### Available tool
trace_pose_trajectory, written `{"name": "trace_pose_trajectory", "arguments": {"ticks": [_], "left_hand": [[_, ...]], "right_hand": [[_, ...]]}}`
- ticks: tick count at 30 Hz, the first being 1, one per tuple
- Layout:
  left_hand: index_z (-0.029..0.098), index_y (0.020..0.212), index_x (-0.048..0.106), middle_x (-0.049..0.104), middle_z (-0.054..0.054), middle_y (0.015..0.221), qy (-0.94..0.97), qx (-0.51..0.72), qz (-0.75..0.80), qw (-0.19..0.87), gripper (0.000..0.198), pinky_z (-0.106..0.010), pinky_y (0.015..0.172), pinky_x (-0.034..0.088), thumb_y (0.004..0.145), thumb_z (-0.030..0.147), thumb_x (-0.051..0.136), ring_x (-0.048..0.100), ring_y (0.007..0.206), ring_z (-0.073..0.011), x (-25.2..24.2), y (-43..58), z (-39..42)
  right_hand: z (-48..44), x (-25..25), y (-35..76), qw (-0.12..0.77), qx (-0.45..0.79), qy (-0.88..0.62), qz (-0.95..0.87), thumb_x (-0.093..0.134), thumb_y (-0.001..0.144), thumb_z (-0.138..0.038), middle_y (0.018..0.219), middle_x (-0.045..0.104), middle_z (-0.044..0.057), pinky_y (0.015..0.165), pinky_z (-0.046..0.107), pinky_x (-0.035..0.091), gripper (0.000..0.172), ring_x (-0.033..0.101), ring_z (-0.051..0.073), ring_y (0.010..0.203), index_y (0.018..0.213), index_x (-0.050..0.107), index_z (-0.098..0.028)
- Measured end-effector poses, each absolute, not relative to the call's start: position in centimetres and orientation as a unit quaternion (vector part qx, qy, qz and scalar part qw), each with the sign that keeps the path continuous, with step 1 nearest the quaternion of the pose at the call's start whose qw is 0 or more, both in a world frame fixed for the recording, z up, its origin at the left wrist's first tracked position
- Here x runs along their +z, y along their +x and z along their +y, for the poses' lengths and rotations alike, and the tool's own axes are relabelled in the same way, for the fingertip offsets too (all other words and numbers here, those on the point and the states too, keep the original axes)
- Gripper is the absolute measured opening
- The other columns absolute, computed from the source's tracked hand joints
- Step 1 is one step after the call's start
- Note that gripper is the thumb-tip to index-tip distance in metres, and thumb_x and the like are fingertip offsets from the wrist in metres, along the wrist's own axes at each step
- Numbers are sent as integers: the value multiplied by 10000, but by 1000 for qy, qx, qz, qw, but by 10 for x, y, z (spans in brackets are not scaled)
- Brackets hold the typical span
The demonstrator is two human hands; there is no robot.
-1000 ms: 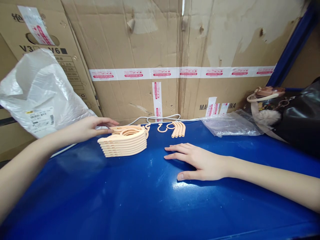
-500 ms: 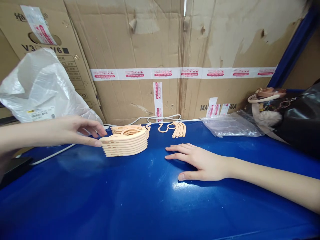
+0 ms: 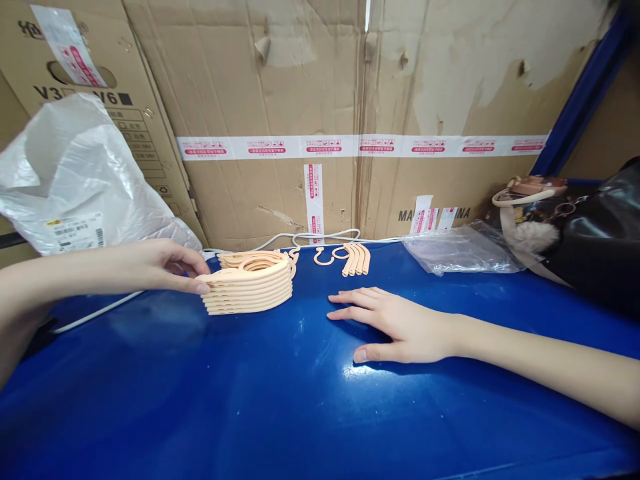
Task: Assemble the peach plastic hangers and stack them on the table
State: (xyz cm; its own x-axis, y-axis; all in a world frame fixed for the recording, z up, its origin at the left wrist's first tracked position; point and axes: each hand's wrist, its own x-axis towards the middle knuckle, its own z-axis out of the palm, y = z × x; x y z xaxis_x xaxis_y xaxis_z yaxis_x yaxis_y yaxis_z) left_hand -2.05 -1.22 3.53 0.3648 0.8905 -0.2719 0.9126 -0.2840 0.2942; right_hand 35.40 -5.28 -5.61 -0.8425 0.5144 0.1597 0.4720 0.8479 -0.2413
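Note:
A stack of peach-coloured plastic folding hangers (image 3: 250, 293) lies on the blue tabletop (image 3: 280, 400). My left hand (image 3: 173, 267) is at the stack's left end, with its thumb against the top hanger's tip and its fingers curled behind; the fingertips are partly hidden. To the right of the stack, my right hand (image 3: 383, 323) rests flat on the table, fingers spread and holding nothing. Beyond it lie a loose hanger hook (image 3: 323, 257) and several short curved hanger pieces (image 3: 356, 260).
A white plastic mailing bag (image 3: 85, 180) leans at the left. Large cardboard sheets (image 3: 270, 87) stand along the back, with a white cable (image 3: 310, 235) at their foot. A clear plastic bag (image 3: 460, 248) and a black bag (image 3: 595, 233) lie on the right.
My left hand's fingers have drawn in from outstretched to curled at the top hanger's end. My right hand stays flat in place. The view has shifted slightly.

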Motion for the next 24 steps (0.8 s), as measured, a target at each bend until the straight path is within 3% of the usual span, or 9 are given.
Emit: {"name": "trace_pose_trajectory", "arguments": {"ticks": [10,16,18,20,22,24], "left_hand": [[228,885,716,703,6,901,819,-18,542,187,388,-221,768,457,798,562,537,625,916,-238,31,-28,-6],[244,917,707,710,11,929,790,-26,589,169,482,-256,786,468,680,641,572,631,930,-261,37,-21,-15],[242,896,689,702,7,907,767,3,632,109,588,-299,805,470,627,736,514,628,925,-282,43,-17,-19],[230,887,661,686,-13,927,750,91,655,7,691,-366,867,453,667,798,335,616,946,-307,48,-9,-25],[205,923,618,653,-46,990,744,203,628,-106,706,-427,933,415,790,721,156,596,985,-317,49,5,-32],[172,1054,562,598,-83,1071,756,291,552,-199,595,-441,944,410,874,598,187,564,1043,-322,42,26,-42]], "right_hand": [[-53,-57,354,115,98,-255,-955,512,888,-569,1495,378,114,1098,475,281,607,361,281,1351,1391,464,-233],[-52,-57,355,108,89,-259,-956,500,893,-575,1501,368,109,1105,456,271,615,354,270,1356,1396,455,-224],[-53,-57,354,104,87,-260,-956,496,890,-586,1504,362,113,1107,457,268,629,349,271,1359,1400,450,-220],[-54,-55,353,97,84,-257,-958,490,889,-595,1502,363,119,1103,462,271,641,346,274,1361,1406,440,-219],[-53,-52,353,95,76,-256,-959,472,902,-586,1490,383,118,1095,462,279,615,359,269,1353,1399,447,-223],[-49,-48,354,117,51,-271,-954,439,934,-549,1451,439,109,1079,454,297,541,397,257,1323,1364,486,-224]]}}
